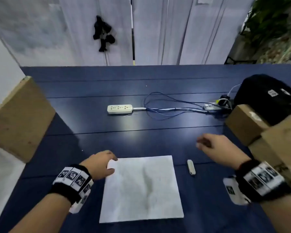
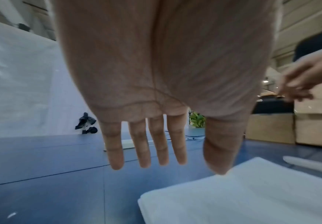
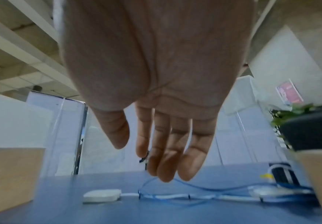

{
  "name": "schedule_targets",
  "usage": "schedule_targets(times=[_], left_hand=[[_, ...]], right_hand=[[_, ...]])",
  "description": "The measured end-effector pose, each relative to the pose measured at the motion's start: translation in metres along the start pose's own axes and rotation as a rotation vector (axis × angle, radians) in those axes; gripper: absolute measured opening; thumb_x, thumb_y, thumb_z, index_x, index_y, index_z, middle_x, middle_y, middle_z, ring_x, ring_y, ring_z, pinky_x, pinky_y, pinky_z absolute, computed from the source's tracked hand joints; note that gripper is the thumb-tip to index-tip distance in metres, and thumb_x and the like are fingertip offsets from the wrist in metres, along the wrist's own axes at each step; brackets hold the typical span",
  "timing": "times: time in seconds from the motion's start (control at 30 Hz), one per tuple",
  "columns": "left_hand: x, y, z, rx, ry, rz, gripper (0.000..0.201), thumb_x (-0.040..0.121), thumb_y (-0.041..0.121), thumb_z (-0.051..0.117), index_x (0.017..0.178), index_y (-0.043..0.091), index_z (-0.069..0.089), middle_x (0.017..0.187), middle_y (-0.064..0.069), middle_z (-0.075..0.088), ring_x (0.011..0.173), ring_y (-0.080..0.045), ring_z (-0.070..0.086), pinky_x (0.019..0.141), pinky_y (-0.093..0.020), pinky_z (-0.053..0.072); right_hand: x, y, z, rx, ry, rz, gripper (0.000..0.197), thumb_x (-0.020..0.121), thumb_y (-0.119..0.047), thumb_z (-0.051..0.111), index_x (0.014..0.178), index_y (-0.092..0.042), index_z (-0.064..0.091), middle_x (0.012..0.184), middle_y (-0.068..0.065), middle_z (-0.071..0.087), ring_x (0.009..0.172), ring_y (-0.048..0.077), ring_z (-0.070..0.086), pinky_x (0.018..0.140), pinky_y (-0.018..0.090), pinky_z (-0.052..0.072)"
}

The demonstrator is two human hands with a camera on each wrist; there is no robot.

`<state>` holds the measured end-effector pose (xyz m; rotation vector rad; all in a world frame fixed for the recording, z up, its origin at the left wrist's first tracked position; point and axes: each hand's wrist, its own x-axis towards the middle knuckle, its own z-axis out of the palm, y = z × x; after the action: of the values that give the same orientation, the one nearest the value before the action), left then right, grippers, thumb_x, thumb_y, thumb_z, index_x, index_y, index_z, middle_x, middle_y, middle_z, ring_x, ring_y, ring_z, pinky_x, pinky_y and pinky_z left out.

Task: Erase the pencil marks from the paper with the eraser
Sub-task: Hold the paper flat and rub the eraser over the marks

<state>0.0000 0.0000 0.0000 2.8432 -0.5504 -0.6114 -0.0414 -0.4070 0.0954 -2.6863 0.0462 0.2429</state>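
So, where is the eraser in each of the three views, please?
Head view: the eraser lies on the blue table, right of the paper, not held.
Left wrist view: it lies at the far right, beyond the paper's far edge.
Right wrist view: not in it.
Shared landmark: the white power strip.

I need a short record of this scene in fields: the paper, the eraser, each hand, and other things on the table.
paper: white sheet lying flat on the blue table, faint grey marks on it
eraser: small white bar on the table, right of the paper, not touching it
left hand: open, fingers at the paper's far left corner
right hand: open, holds nothing, beyond the eraser
other things: power strip with cables; cardboard boxes; black bag
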Motion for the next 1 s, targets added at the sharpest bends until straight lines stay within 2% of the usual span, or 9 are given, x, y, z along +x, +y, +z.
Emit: schedule_targets(times=[0.23, 0.37, 0.47, 0.53, 0.6, 0.7, 0.77, 0.87, 1.0], left_hand=[[0.016, -0.008, 0.045, 0.127, -0.051, 0.035, 0.074, 0.069, 0.051, 0.077, 0.135, 0.026, 0.052, 0.132, 0.011, 0.044, 0.118, -0.011, 0.051, 0.1, -0.024, 0.042], [0.02, -0.006, 0.054, 0.204, 0.01, 0.038, 0.082, 0.065, 0.051, 0.083, 0.136, 0.023, 0.052, 0.129, 0.005, 0.047, 0.114, -0.016, 0.053, 0.097, -0.028, 0.044], [0.016, -0.008, 0.057, 0.227, 0.043, 0.051, 0.084, 0.067, 0.054, 0.082, 0.137, 0.019, 0.052, 0.13, 0.001, 0.05, 0.116, -0.019, 0.052, 0.098, -0.029, 0.042], [0.01, -0.011, 0.057, 0.187, 0.063, 0.049, 0.086, 0.066, 0.056, 0.082, 0.138, 0.018, 0.052, 0.132, 0.001, 0.05, 0.118, -0.02, 0.051, 0.1, -0.029, 0.042], [0.005, -0.016, 0.059, 0.149, 0.087, 0.049, 0.088, 0.066, 0.057, 0.082, 0.138, 0.016, 0.051, 0.134, 0.001, 0.049, 0.119, -0.019, 0.052, 0.099, -0.026, 0.041], [0.003, -0.024, 0.062, 0.088, 0.114, 0.062, 0.089, 0.067, 0.059, 0.08, 0.138, 0.015, 0.052, 0.134, 0.003, 0.046, 0.12, -0.017, 0.051, 0.098, -0.022, 0.038], [0.003, -0.031, 0.064, 0.064, 0.105, 0.077, 0.09, 0.066, 0.059, 0.081, 0.139, 0.015, 0.052, 0.136, 0.005, 0.044, 0.123, -0.015, 0.049, 0.101, -0.022, 0.038], [0.0, -0.037, 0.057, 0.058, 0.042, 0.1, 0.094, 0.064, 0.054, 0.085, 0.141, 0.013, 0.05, 0.143, 0.007, 0.042, 0.13, -0.014, 0.044, 0.107, -0.024, 0.036], [-0.004, -0.044, 0.053, 0.06, 0.024, 0.125, 0.095, 0.062, 0.048, 0.088, 0.141, 0.013, 0.049, 0.147, 0.005, 0.04, 0.134, -0.014, 0.04, 0.108, -0.021, 0.034]], right_hand=[[0.078, 0.029, 0.089, -0.407, -0.248, 0.1, 0.031, 0.086, -0.036, 0.068, 0.109, -0.015, 0.065, 0.11, 0.007, 0.069, 0.102, 0.027, 0.062, 0.082, 0.028, 0.046], [0.062, 0.038, 0.116, -0.423, -0.286, 0.186, 0.038, 0.078, -0.039, 0.076, 0.097, -0.006, 0.068, 0.088, 0.008, 0.074, 0.06, 0.019, 0.061, 0.049, 0.02, 0.044], [0.05, 0.041, 0.128, -0.346, -0.24, 0.217, 0.025, 0.075, -0.027, 0.075, 0.064, -0.006, 0.07, 0.054, 0.003, 0.068, 0.045, 0.019, 0.062, 0.037, 0.017, 0.04], [0.041, 0.037, 0.134, -0.393, -0.188, 0.204, 0.029, 0.075, -0.024, 0.074, 0.053, -0.008, 0.063, 0.052, 0.002, 0.065, 0.042, 0.014, 0.06, 0.036, 0.016, 0.039], [0.03, 0.03, 0.137, -0.429, -0.133, 0.216, 0.013, 0.082, -0.016, 0.068, 0.071, -0.008, 0.066, 0.071, 0.008, 0.071, 0.045, 0.014, 0.056, 0.033, 0.018, 0.038], [0.017, 0.016, 0.135, -0.457, -0.059, 0.129, 0.028, 0.089, -0.015, 0.056, 0.113, -0.01, 0.069, 0.113, 0.012, 0.07, 0.09, 0.027, 0.066, 0.066, 0.025, 0.048], [0.013, -0.007, 0.136, -0.407, 0.018, -0.026, 0.034, 0.087, -0.033, 0.051, 0.107, -0.014, 0.07, 0.107, 0.01, 0.072, 0.101, 0.032, 0.064, 0.083, 0.032, 0.049], [0.019, -0.056, 0.15, -0.442, -0.037, -0.233, 0.036, 0.086, -0.045, 0.048, 0.099, -0.017, 0.067, 0.098, 0.001, 0.067, 0.092, 0.027, 0.061, 0.083, 0.04, 0.051], [0.042, -0.122, 0.184, -0.399, -0.085, -0.511, 0.023, 0.091, -0.035, 0.059, 0.108, -0.022, 0.067, 0.1, -0.005, 0.06, 0.091, 0.017, 0.057, 0.079, 0.03, 0.046]])
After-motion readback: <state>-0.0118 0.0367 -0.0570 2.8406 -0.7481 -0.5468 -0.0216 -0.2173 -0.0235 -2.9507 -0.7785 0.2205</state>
